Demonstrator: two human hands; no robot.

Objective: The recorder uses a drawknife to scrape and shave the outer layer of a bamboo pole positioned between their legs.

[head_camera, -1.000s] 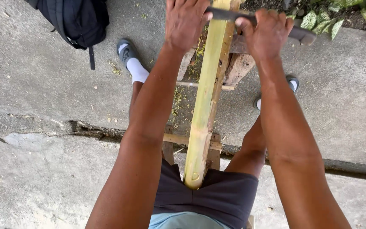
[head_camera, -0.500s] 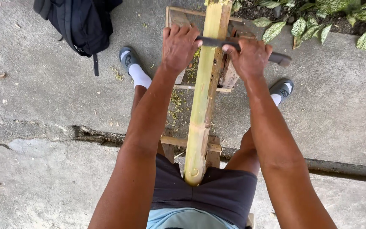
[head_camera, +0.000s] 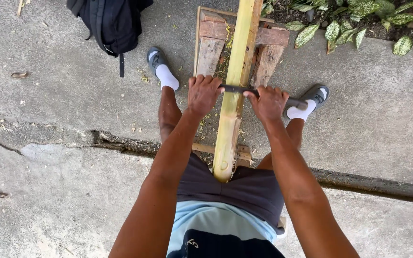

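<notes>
A long pale-green bamboo pole (head_camera: 237, 67) lies lengthwise on a low wooden frame (head_camera: 210, 52), its cut end near my lap. Across it rests a dark metal blade (head_camera: 235, 89). My left hand (head_camera: 203, 93) grips the blade's left end. My right hand (head_camera: 269, 102) grips the handle end, which sticks out toward my right foot (head_camera: 308, 101). I sit astride the frame, with my left foot (head_camera: 161, 67) beside it. Green shavings lie under the pole.
A black backpack (head_camera: 112, 20) lies on the concrete at the top left. Variegated green plants (head_camera: 359, 24) grow along the top right edge. A crack and step in the concrete (head_camera: 120, 141) run across the ground below the frame.
Both hands have drawn the blade along the pole toward my body. More of the wooden frame and pole now shows beyond the hands.
</notes>
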